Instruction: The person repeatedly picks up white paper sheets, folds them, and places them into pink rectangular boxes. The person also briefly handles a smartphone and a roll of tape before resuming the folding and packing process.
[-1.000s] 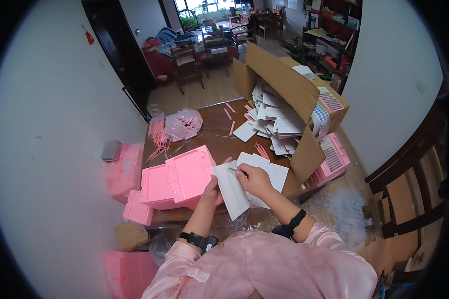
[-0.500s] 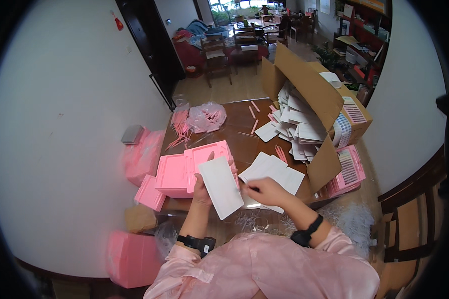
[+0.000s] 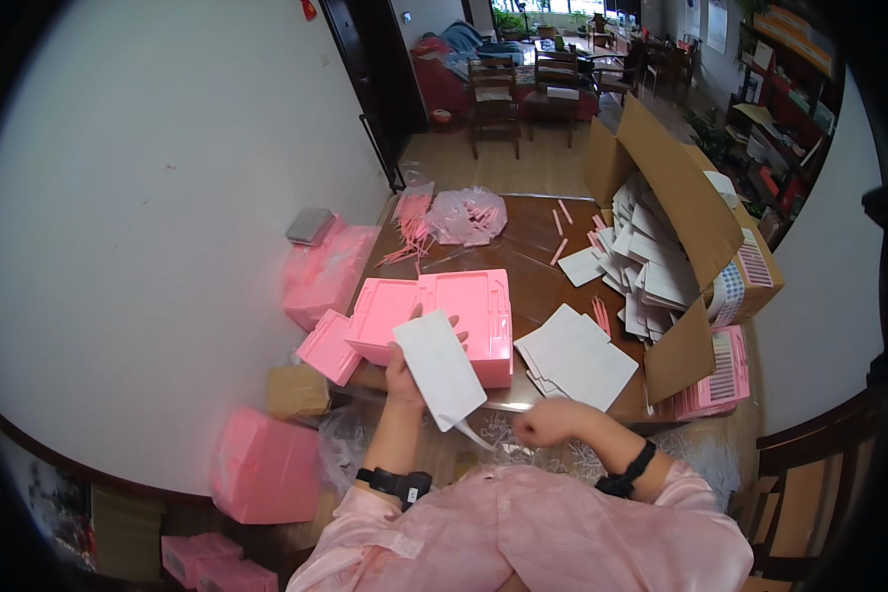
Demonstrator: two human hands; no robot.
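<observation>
My left hand holds a white rectangular panel from its left side and behind, tilted over the table's near edge. A thin whitish strip trails from the panel's lower corner toward my right hand. That hand is closed in a fist near my body, to the right of the strip. Whatever it may grip is hidden. Behind the panel stand pink plastic boxes with recessed tops. Several more white panels lie in an overlapping pile on the table at the right.
An open cardboard carton on its side spills white panels at the right. Pink sticks in a clear bag sit at the far left. Shredded strips litter the floor below the brown table. Pink wrapped boxes stand at left.
My right hand has drawn away from the panel, down and to the right. A strip now hangs from the panel's lower corner. The view has shifted left.
</observation>
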